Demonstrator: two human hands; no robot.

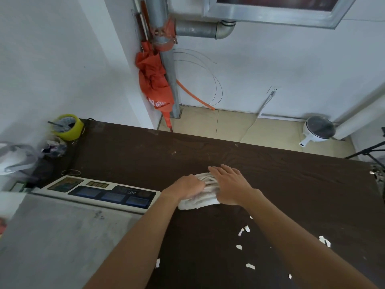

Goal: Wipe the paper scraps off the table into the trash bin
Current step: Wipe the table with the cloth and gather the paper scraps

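A folded white cloth lies on the dark brown table. My left hand grips the cloth's left side with curled fingers. My right hand lies flat on its right side, fingers straight and pointing left. Several white paper scraps are scattered on the table near my right forearm, with more scraps further right and one scrap by my left forearm. No trash bin shows in the frame.
A white and blue device sits left of the cloth, on a grey surface. A yellow tape roll and clutter stand at the table's far left corner. A white appliance and tripod legs stand on the floor beyond.
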